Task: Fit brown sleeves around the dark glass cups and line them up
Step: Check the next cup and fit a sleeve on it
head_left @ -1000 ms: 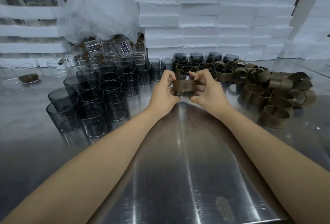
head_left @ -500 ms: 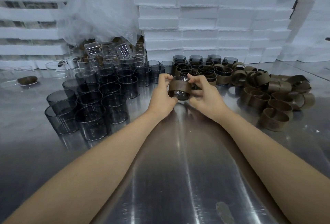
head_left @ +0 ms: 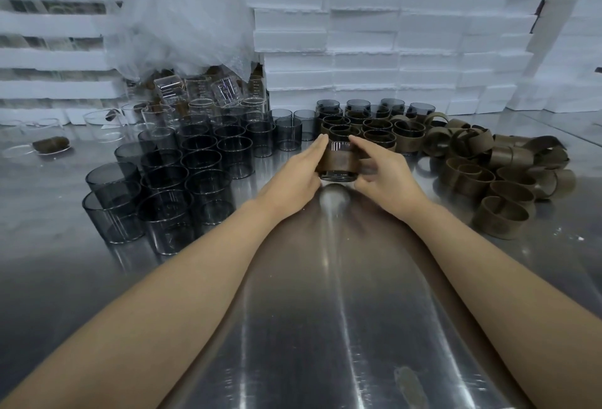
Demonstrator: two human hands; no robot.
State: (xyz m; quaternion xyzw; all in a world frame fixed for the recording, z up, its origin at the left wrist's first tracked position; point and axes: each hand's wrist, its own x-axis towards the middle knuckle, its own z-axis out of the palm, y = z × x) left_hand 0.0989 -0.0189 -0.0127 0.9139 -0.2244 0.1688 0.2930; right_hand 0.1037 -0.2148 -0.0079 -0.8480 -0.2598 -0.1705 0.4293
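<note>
Two-handed grip on a sleeved cup. The left hand (head_left: 293, 177) and the right hand (head_left: 387, 180) are holding one dark glass cup (head_left: 338, 147) between them, low over the steel worktop (head_left: 325, 327), at the middle of the view; whether its base is touching the surface cannot be told. A brown sleeve (head_left: 337, 162) is wrapping the cup's wall, leaving the rim above and the base below showing. The left fingers (head_left: 321, 143) are lying along the cup's left side and closing on it, while the right fingers (head_left: 360, 145) are curling round its right side, the forefinger reaching up to the rim. Just behind the held cup, the sleeved cups (head_left: 378, 130) are standing upright in close rows. To the left, the bare cups (head_left: 169, 180) are standing packed together, with clear glasses (head_left: 195, 96) piled behind them under a crumpled plastic sheet (head_left: 182, 17). To the right, the loose sleeves (head_left: 498, 174) are lying in a heap. White foam blocks (head_left: 391, 34) are standing stacked along the back.
</note>
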